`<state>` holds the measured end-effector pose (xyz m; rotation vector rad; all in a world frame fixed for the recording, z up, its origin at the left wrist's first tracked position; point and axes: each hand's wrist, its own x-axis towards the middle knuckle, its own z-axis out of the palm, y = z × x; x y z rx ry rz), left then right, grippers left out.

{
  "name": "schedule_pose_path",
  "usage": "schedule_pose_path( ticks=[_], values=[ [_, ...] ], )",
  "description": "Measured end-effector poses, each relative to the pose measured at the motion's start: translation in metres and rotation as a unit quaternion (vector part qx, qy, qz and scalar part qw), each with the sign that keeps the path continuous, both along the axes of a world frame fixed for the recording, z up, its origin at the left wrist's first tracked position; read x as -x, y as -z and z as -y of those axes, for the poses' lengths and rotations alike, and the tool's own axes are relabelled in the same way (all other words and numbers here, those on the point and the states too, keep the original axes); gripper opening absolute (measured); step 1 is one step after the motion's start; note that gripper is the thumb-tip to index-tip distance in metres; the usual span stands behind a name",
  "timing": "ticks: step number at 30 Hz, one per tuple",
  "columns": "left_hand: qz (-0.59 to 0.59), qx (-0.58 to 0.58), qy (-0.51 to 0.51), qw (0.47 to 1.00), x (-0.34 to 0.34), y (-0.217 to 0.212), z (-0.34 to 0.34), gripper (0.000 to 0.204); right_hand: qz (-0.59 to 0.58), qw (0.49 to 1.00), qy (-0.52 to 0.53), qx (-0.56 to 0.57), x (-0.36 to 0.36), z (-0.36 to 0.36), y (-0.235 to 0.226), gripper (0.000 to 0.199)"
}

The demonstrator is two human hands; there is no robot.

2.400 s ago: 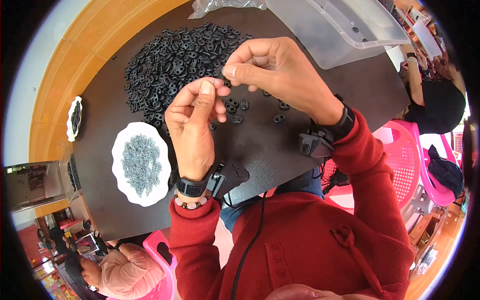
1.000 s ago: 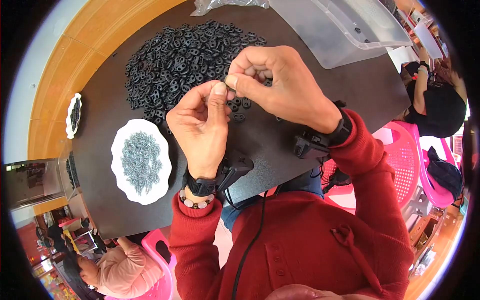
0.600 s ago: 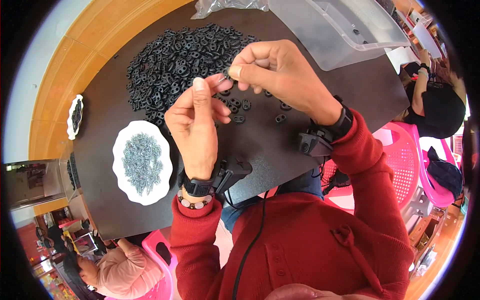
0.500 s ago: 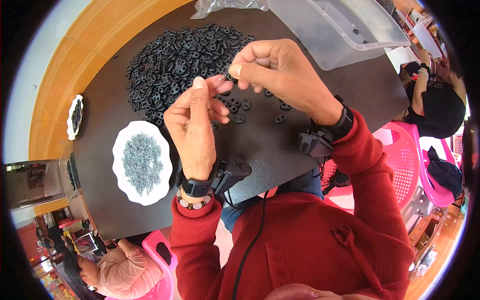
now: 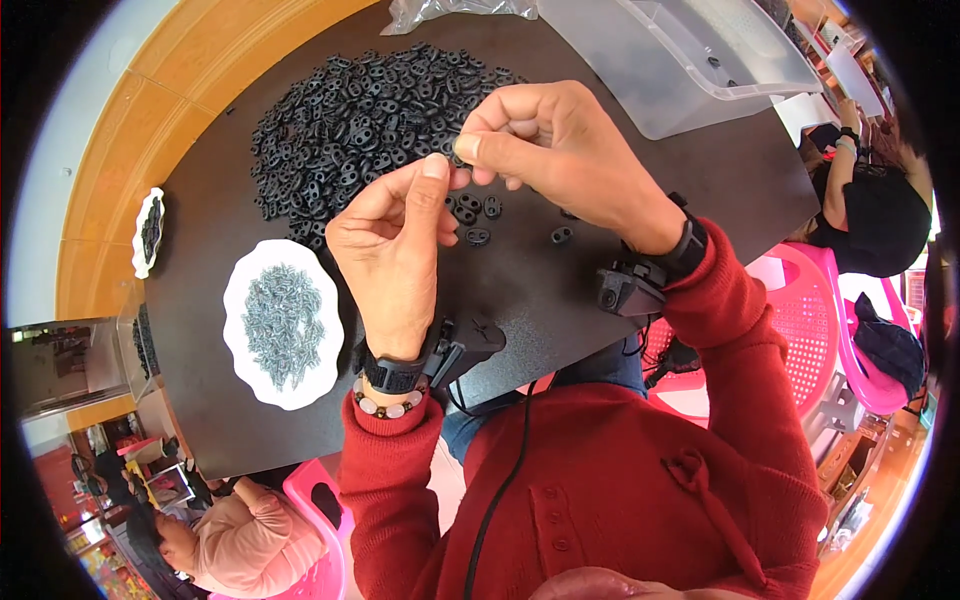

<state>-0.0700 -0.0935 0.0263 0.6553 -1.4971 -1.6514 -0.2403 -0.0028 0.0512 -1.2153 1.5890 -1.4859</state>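
Note:
My left hand [image 5: 388, 250] and my right hand [image 5: 575, 165] meet fingertip to fingertip over the table, each pinching with thumb and forefinger. Whatever lies between the fingertips is too small and covered to make out. Behind them spreads a large heap of black two-hole cord locks [image 5: 340, 130]. A few loose ones lie below my fingers, among them a cord lock [image 5: 477, 237] and another cord lock [image 5: 561, 235] further right. Beside my left wrist, small silvery springs [image 5: 283, 320] fill the middle of a white scalloped plate [image 5: 240, 345].
A translucent plastic box [image 5: 640, 85] stands at the far right of the dark table [image 5: 520, 290], with a clear plastic bag [image 5: 455, 12] beside it. At the left edge is a small white dish [image 5: 141, 255] holding dark pieces. People sit at lower left and far right, near pink chairs [image 5: 800, 330].
My left thumb and forefinger have closed together and moved slightly right, against my right fingertips. A thin silvery bit seen at the left forefinger is now covered. My right hand has barely shifted.

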Motion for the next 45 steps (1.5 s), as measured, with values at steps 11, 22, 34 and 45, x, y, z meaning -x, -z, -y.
schedule_pose_path(
  ticks=[11, 22, 34, 45],
  values=[
    [0.016, -0.002, -0.023, 1.000, 0.002, 0.008, -0.002, 0.018, -0.004, 1.000, -0.006, 0.008, -0.003, 0.002, 0.009, 0.017],
    [0.073, -0.001, 0.026, 0.997, -0.001, -0.003, 0.007, 0.026, 0.033, 0.999, 0.015, 0.017, 0.009, -0.008, -0.011, 0.026],
    [0.393, 0.287, 0.102, 0.867, 0.015, 0.022, 0.013, 0.028, 0.082, 0.993, -0.033, 0.076, 0.039, 0.014, -0.014, 0.017],
    [0.437, 0.415, 0.039, 0.797, 0.023, 0.041, 0.010, 0.024, 0.033, 0.996, 0.030, 0.071, 0.037, -0.017, -0.005, 0.025]
  ],
)
